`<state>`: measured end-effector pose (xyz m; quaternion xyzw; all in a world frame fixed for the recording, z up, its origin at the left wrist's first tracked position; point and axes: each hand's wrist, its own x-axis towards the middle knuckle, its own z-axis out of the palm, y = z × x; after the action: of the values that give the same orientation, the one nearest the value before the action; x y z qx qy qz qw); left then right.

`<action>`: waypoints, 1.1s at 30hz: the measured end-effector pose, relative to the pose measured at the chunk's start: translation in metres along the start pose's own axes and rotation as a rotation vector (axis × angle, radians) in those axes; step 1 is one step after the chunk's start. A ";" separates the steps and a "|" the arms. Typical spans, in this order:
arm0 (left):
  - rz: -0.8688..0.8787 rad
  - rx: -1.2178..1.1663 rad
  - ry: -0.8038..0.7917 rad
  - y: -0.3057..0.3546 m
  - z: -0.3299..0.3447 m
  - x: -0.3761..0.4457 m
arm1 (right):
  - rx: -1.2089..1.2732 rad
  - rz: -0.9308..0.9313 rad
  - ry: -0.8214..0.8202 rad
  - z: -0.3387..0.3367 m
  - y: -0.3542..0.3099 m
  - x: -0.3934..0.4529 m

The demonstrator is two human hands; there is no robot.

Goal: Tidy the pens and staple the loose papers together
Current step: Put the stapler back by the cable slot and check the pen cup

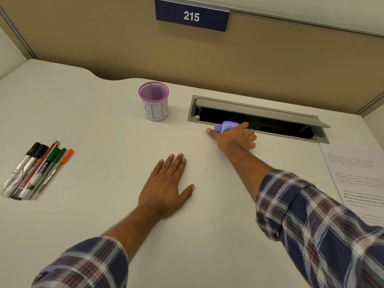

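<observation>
Your right hand (pixel 234 136) closes around the purple stapler (pixel 225 126) at the desk's far edge, while your left hand (pixel 166 186) lies flat, papers (pixel 353 175) nearer your right.

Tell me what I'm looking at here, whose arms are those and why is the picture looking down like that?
The camera sits on a person's head, so you see the desk as they do, looking down. The two arms in checked sleeves are theirs. The left hand lies flat on the desk, holding nothing. The right hand reaches out and grips a small purple stapler beside an open slot in the desk. On the left lies a bunch of pens and markers. At the back stands a purple mesh cup, empty as far as I can see. Printed papers lie on the right.
</observation>
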<state>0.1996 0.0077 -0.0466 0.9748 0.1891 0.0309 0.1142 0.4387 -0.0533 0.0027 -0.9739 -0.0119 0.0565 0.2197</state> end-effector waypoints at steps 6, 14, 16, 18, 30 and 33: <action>0.000 0.009 0.001 0.000 -0.001 0.000 | 0.089 -0.170 0.191 -0.010 0.035 -0.037; 0.003 0.019 -0.009 0.000 -0.002 0.000 | 0.278 -0.717 -0.178 -0.027 0.135 -0.115; 0.005 0.021 -0.006 0.001 -0.002 0.000 | 0.230 -0.774 -0.314 -0.033 0.148 -0.130; 0.005 0.016 -0.009 0.000 -0.002 0.000 | 0.153 -0.810 -0.413 -0.039 0.155 -0.142; 0.002 0.004 0.000 0.000 -0.002 -0.001 | 0.055 -0.837 -0.334 -0.039 0.155 -0.169; 0.001 0.008 -0.004 0.000 -0.002 0.000 | 0.026 -0.874 -0.322 -0.038 0.153 -0.168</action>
<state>0.1991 0.0077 -0.0450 0.9755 0.1884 0.0283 0.1104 0.2763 -0.2154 -0.0113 -0.8535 -0.4544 0.1094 0.2305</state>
